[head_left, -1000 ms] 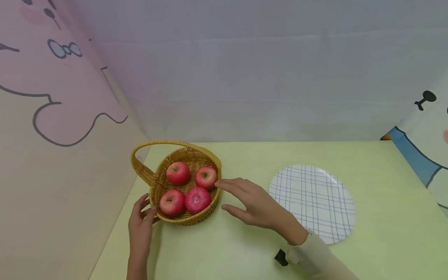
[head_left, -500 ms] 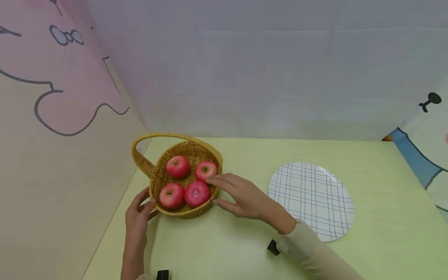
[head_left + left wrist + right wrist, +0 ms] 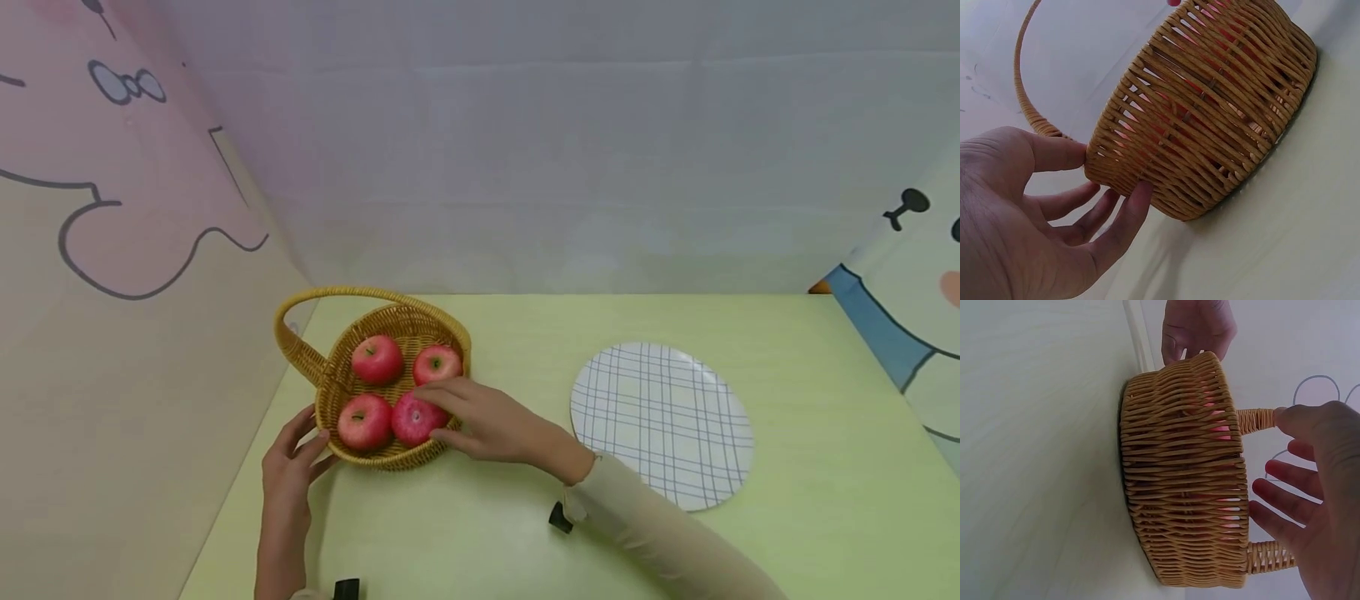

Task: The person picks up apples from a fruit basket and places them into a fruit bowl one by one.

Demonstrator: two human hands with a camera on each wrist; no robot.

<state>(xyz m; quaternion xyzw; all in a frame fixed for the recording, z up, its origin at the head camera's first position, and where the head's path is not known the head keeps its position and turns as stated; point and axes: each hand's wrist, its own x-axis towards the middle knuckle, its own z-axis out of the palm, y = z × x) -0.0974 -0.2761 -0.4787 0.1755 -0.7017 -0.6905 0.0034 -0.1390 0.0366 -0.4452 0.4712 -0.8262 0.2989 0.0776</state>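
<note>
A wicker basket (image 3: 405,458) with a tall handle holds several red apples and stands on the table. My left hand (image 3: 288,475) is at its left side; in the left wrist view, fingertips touch the outer wall and rim of the weave. My right hand (image 3: 487,421) reaches over the near right rim, fingers extended and spread. Its fingers lie above the near right apple (image 3: 412,419) and the thumb is beside it; contact cannot be told. Another apple (image 3: 437,364) lies just beyond these fingers. At the left are a far apple (image 3: 377,360) and a near apple (image 3: 364,422).
A white plate (image 3: 660,425) with a blue checked pattern lies to the right, partly behind the right sleeve (image 3: 637,525). The basket's handle (image 3: 337,292) leans over its far left side. A pale wall (image 3: 525,167) rises behind the table; cartoon-printed walls stand left and right.
My right hand has moved left, from the basket's right rim to over the near right apple. The left hand stays at the basket's side. The view has shifted slightly.
</note>
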